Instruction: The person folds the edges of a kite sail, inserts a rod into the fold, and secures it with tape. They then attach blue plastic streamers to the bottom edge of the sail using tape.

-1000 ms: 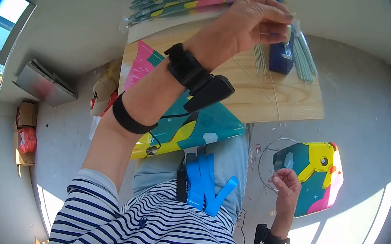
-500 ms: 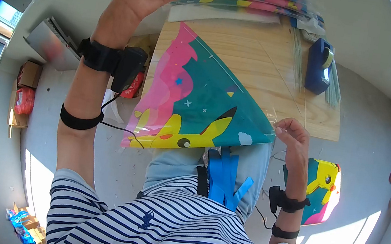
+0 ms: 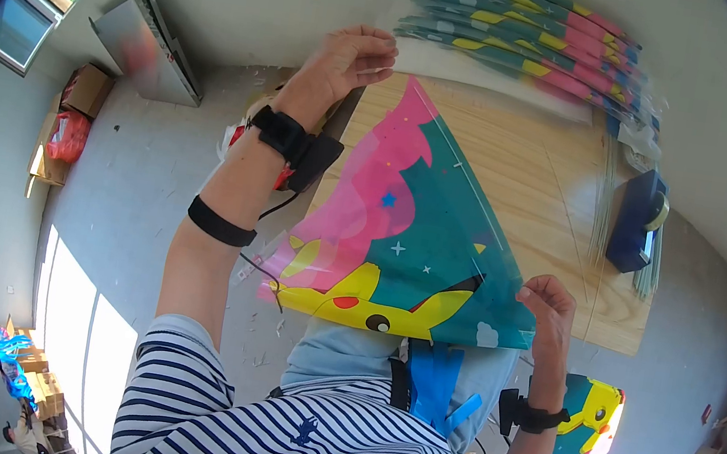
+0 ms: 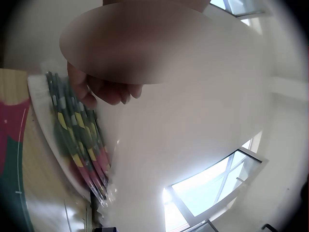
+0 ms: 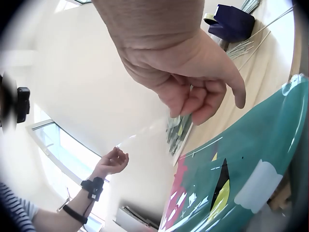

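Note:
A printed film sheet, pink and teal with a yellow cartoon figure [image 3: 448, 220], lies across the lap and the wooden table's near edge. By its top corner, the left hand [image 3: 349, 62] is raised with thumb and fingertips together. The right hand [image 3: 551, 314] is at the sheet's right corner, fingers bent. A thin clear strip [image 5: 137, 134] runs from the left hand [image 5: 113, 162] toward the right hand's fingertips in the right wrist view; each hand seems to pinch an end. A blurred shape covers much of the left hand [image 4: 106, 92] in the left wrist view.
A blue tape dispenser [image 3: 633, 228] stands at the table's right, beside thin pale sticks [image 3: 605, 196]. Bagged printed sheets [image 3: 520, 40] are stacked at the back. Another printed piece [image 3: 583, 416] lies on the floor to the right. Blue strips [image 3: 434, 386] hang at the waist.
The left hand has moved from beside the tape dispenser over to the left, near the sheet's top corner. The right hand has risen to the right corner, and the sheet lies more spread out.

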Demonstrator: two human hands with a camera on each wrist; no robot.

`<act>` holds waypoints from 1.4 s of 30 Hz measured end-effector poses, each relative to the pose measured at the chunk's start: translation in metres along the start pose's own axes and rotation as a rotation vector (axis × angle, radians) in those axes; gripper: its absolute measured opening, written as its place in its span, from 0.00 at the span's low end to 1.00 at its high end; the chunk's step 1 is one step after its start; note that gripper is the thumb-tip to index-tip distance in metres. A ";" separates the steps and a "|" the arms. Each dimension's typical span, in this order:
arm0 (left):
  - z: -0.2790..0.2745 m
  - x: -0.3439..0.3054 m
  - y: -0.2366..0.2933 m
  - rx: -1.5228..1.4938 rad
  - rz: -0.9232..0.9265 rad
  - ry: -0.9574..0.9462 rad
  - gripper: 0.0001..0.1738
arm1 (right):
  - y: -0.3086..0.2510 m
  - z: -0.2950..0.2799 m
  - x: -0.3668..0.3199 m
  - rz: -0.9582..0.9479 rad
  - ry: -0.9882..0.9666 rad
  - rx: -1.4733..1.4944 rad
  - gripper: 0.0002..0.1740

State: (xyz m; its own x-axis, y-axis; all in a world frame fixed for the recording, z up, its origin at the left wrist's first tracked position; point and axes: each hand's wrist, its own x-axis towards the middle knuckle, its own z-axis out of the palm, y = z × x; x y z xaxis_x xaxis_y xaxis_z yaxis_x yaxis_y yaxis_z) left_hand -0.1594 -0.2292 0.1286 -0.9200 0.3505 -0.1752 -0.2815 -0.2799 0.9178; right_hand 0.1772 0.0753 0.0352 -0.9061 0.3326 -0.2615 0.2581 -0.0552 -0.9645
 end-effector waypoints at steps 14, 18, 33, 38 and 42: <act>-0.032 0.080 -0.071 0.372 -0.031 0.143 0.04 | 0.001 0.023 0.021 0.104 0.119 -0.173 0.06; -0.036 0.094 -0.089 0.522 0.047 0.127 0.04 | 0.007 0.024 0.029 0.106 0.148 -0.265 0.05; -0.045 0.131 -0.137 0.727 0.170 0.230 0.05 | 0.006 0.039 0.045 0.132 0.155 -0.303 0.05; -0.045 0.136 -0.141 0.806 0.182 0.269 0.05 | 0.009 0.042 0.049 0.133 0.183 -0.370 0.05; -0.044 0.133 -0.138 0.861 0.159 0.299 0.05 | 0.000 0.046 0.052 0.140 0.196 -0.421 0.06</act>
State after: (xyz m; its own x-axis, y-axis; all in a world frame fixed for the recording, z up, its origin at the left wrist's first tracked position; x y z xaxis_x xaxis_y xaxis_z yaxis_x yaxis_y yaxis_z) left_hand -0.2552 -0.1827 -0.0371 -0.9963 0.0861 0.0011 0.0440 0.4978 0.8662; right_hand 0.1143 0.0490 0.0195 -0.7830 0.5226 -0.3374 0.5234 0.2604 -0.8113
